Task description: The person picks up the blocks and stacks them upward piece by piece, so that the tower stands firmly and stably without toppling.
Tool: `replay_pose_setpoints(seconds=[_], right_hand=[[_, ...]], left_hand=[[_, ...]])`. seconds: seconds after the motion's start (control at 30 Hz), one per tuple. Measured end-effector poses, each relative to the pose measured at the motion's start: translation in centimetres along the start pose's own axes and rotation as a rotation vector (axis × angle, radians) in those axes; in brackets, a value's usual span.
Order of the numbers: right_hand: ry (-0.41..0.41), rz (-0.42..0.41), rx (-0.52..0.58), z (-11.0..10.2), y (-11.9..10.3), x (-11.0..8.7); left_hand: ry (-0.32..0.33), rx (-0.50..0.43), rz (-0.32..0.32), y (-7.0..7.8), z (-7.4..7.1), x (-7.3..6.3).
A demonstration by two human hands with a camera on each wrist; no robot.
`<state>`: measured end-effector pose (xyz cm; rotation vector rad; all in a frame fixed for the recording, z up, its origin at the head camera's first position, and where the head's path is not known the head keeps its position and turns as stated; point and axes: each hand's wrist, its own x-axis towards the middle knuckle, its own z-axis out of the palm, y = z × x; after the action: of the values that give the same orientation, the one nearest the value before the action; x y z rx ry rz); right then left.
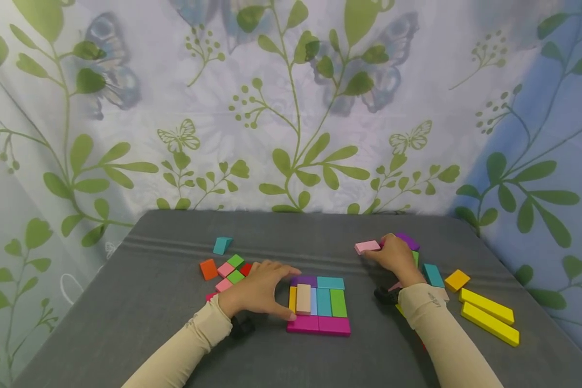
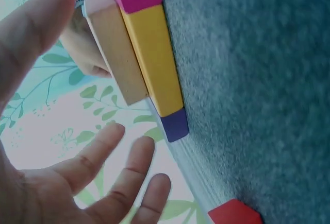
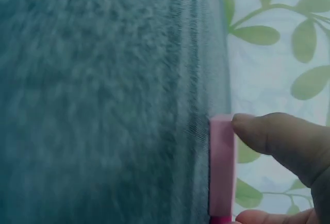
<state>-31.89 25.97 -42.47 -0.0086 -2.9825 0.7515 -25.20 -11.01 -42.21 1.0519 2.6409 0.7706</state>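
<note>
My left hand (image 1: 259, 288) is spread at the left side of a flat, near-square layout of wooden blocks, with the thumb over a magenta block (image 1: 303, 323) at its front. Nothing sits between the fingers. A tan block (image 1: 303, 299) lies on top of the layout, beside a yellow block (image 2: 154, 59) at the edge. At the far right, my right hand (image 1: 400, 258) has its thumb and curled fingers around a light pink block (image 1: 367, 247); the right wrist view shows the thumb (image 3: 258, 131) at one end of this pink block and a finger near the other.
Left of the layout lie a teal block (image 1: 222, 246), an orange block (image 1: 208, 269) and several pink, green and red ones. Around the right arm are a purple block (image 1: 407, 241), a teal block (image 1: 433, 275), a yellow-orange block (image 1: 457, 280) and long yellow bars (image 1: 490, 323). Behind hangs a patterned curtain.
</note>
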Motion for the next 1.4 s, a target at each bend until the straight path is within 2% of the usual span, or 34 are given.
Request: replay_pose_setpoints(seconds=[0.1, 0.27, 0.43, 0.63, 0.77, 0.9, 1.07, 1.23, 1.4], right_hand=[[0.02, 0.022, -0.031, 0.6, -0.1, 0.1], [0.028, 0.051, -0.074, 1.1, -0.5, 0.2], [0.002, 0.021, -0.045, 1.3, -0.7, 0.1], [-0.047, -0.103, 0.013, 1.2, -0.7, -0.8], [-0.043, -0.215, 0.066, 1.3, -1.0, -1.8], [-0.045, -0.355, 0.136, 1.4, -1.5, -3.2], [-0.095, -0.48, 0.184, 1.3, -2.0, -5.2], [-0.17, -0.561, 0.168, 1.4, -2.6, -6.8], [-0.255, -0.567, 0.127, 1.8, -3.1, -7.8]], left_hand=[[0.008, 0.015, 0.025, 0.4, 0.3, 0.1], [0.019, 0.031, 0.027, 0.7, 0.6, 0.3], [0.034, 0.047, 0.021, 0.7, 0.8, 0.4], [0.035, 0.053, 0.01, 0.6, 0.9, 0.4], [0.037, 0.051, 0.003, 0.6, 1.0, 0.5], [0.039, 0.063, 0.002, 0.7, 1.0, 0.5], [0.04, 0.065, -0.002, 0.7, 1.0, 0.5], [0.039, 0.045, -0.007, 0.7, 1.0, 0.5], [0.033, 0.032, -0.016, 0.6, 1.1, 0.6]])
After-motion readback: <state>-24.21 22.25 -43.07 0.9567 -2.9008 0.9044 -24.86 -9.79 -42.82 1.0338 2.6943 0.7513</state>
